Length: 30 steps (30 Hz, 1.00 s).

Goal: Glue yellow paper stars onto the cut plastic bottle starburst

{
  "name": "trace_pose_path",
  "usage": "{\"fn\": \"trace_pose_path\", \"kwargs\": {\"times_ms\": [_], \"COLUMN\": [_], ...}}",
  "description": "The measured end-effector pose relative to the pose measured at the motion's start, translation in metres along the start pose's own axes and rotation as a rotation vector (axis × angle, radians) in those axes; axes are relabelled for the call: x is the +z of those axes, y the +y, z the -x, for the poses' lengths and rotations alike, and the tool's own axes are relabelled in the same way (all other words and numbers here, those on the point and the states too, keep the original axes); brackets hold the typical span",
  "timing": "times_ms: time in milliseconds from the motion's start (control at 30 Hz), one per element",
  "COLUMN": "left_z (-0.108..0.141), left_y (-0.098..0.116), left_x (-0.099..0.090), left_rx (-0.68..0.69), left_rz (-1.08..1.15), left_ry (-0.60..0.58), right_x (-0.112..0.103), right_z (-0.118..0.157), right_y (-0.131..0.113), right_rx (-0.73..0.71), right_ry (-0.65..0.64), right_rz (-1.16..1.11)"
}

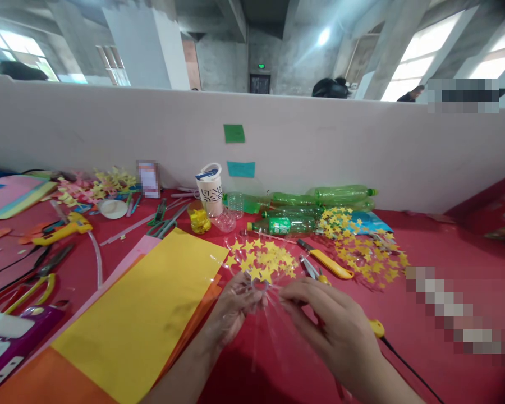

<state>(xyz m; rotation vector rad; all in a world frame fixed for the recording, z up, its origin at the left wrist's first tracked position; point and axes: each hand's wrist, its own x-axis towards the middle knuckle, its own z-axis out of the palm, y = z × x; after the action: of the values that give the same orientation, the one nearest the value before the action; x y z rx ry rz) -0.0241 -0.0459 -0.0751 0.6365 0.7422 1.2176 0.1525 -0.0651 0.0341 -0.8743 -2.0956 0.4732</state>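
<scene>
My left hand (233, 308) is closed round the lower left of a clear plastic bottle piece (260, 285), cut into strips that fan out from a round ring. Yellow paper stars (273, 257) cover the far side of the fan; whether all are stuck to it I cannot tell. On its right, my right hand (334, 317) has thumb and forefinger pinched close to the strips. What lies between those fingertips is too small to make out. Just beyond that hand are an orange-yellow utility knife (330, 262) and partly hidden scissors (309, 267).
Yellow paper sheets (147, 314) lie left of my hands. Green plastic bottles (294, 225), a white cup (210, 191) and a small tub of yellow bits (199, 220) stand ahead. Star-covered plastic (366, 252) lies right; a yellow glue gun (65, 229) left. A white partition (109, 129) closes the back.
</scene>
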Motion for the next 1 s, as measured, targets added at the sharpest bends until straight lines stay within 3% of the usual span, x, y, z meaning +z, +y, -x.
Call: {"fn": "trace_pose_path", "kwargs": {"times_ms": [200,500,700,933,1000], "left_z": [-0.001,0.000,0.000,0.002,0.002], "left_y": [0.000,0.001,0.004,0.009,0.012], "left_x": [-0.001,-0.002,-0.001,0.003,0.004], "left_rx": [0.011,0.013,0.015,-0.014,-0.026], "left_rz": [0.031,0.035,0.051,0.083,0.112], "left_ry": [0.005,0.018,0.025,0.019,0.021], "right_x": [-0.001,0.004,0.005,-0.031,-0.042], "right_z": [0.000,0.000,0.004,0.002,-0.002], "right_y": [-0.001,0.003,0.001,-0.006,-0.001], "right_rx": [-0.024,0.112,0.097,0.047,0.035], "right_ry": [-0.025,-0.064,-0.058,0.100,0.065], "right_rz": [0.008,-0.060,-0.052,0.119,0.139]}}
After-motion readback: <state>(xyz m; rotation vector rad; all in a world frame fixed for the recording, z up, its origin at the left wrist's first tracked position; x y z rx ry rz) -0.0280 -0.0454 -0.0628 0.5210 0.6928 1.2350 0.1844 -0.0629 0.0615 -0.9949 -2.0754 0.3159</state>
